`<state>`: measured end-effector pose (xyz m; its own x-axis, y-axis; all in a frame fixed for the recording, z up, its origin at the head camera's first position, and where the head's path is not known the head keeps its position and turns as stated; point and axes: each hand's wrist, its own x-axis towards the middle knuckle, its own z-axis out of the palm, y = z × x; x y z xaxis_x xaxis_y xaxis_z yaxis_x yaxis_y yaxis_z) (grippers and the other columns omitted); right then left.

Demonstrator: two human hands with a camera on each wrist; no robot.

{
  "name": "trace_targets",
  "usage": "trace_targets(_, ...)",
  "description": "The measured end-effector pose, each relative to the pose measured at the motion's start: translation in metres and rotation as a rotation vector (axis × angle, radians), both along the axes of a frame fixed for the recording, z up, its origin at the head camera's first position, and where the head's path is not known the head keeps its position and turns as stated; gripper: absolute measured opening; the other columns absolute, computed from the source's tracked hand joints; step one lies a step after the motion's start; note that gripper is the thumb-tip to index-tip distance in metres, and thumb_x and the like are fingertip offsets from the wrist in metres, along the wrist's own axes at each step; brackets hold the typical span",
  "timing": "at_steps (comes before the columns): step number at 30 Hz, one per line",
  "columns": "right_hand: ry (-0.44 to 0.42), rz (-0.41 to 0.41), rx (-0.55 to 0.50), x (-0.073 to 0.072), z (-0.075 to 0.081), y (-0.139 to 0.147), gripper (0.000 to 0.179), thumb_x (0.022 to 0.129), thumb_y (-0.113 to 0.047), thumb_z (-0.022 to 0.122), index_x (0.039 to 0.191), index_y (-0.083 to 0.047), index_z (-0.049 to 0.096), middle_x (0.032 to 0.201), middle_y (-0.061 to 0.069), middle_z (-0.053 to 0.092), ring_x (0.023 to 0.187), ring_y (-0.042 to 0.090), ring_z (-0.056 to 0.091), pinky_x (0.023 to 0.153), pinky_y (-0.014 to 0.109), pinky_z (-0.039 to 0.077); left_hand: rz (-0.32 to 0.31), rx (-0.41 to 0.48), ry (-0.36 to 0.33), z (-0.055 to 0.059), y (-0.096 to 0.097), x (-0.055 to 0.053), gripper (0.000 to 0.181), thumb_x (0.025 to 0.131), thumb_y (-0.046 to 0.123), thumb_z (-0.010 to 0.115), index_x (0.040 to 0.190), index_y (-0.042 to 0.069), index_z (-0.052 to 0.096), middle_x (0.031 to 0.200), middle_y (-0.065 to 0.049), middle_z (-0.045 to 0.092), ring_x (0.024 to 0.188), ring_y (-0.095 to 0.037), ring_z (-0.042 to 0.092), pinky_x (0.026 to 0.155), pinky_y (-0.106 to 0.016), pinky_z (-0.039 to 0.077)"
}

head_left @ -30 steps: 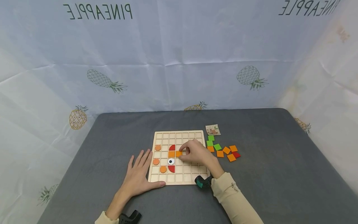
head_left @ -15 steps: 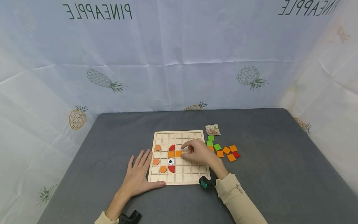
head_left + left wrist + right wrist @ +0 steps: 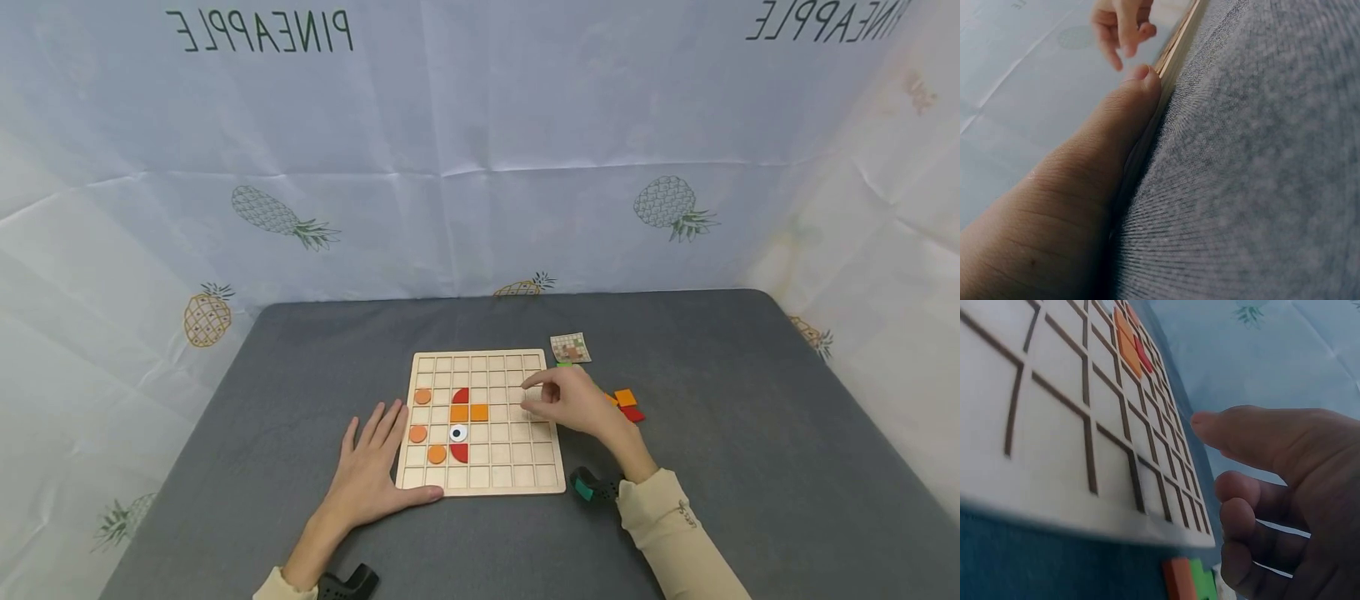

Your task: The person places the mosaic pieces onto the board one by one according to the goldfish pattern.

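Observation:
A wooden grid board (image 3: 512, 475) lies on the table. My left hand (image 3: 372, 471) rests flat with fingers spread along its left edge, the thumb at the near-left corner. Over the board's right side is my right hand (image 3: 573, 402), thumb and forefinger apart with nothing between them. Two orange square tiles (image 3: 478, 412) sit side by side in the grid, with a red quarter-round piece (image 3: 461, 396) above and another red piece (image 3: 459, 452) lower down. Between them is a white eye disc (image 3: 458, 433). Orange round pieces (image 3: 423, 397) fill some cells on the left.
Right of the board, partly hidden behind my right hand, lie loose tiles: an orange square (image 3: 626, 397), a red piece (image 3: 632, 413) and a green tile (image 3: 1202, 580). A small picture card (image 3: 571, 347) lies at the board's far-right corner. A printed cloth (image 3: 480, 125) hangs behind the table.
My right hand has drawn back from the second orange square tile and moved right toward the loose tiles, covering several. The tile stays in its cell. My left hand has not moved.

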<state>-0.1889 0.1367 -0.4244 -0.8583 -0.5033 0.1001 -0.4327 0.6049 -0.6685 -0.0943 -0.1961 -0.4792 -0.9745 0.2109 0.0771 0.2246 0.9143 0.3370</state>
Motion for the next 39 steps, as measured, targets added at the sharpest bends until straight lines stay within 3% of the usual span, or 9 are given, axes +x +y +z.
trace_targets(7,0.025,-0.039,0.064,0.001,-0.001,0.026,0.031,0.088,-0.017,0.080,0.114,-0.001,0.077,0.059,-0.005,0.056,0.051,0.004,0.045,0.049,0.020,0.037,0.000,-0.003,0.000,0.001,0.000,0.000,0.129,0.066,0.084,0.071,0.165,0.015,0.023,0.170,-0.011,0.028,0.158,-0.036,0.022,0.123,-0.066,0.009)
trace_targets(15,-0.041,-0.085,0.146,0.001,-0.009,0.045,0.035,0.090,-0.016,0.079,0.121,-0.001,0.075,0.056,-0.003,0.050,0.050,0.008,0.042,0.048,0.020,0.032,-0.001,0.002,-0.004,0.001,0.000,0.000,0.129,0.067,0.084,0.071,0.165,0.015,0.023,0.170,-0.010,0.027,0.158,-0.036,0.021,0.123,-0.066,0.008)
trace_targets(39,-0.087,-0.077,0.139,0.002,-0.008,0.049,0.026,0.088,-0.016,0.080,0.112,-0.004,0.076,0.061,-0.002,0.055,0.053,0.009,0.046,0.049,0.021,0.037,0.000,-0.012,0.012,-0.001,0.000,0.000,0.130,0.066,0.086,0.069,0.165,0.014,0.023,0.170,-0.011,0.028,0.157,-0.037,0.023,0.123,-0.067,0.010)
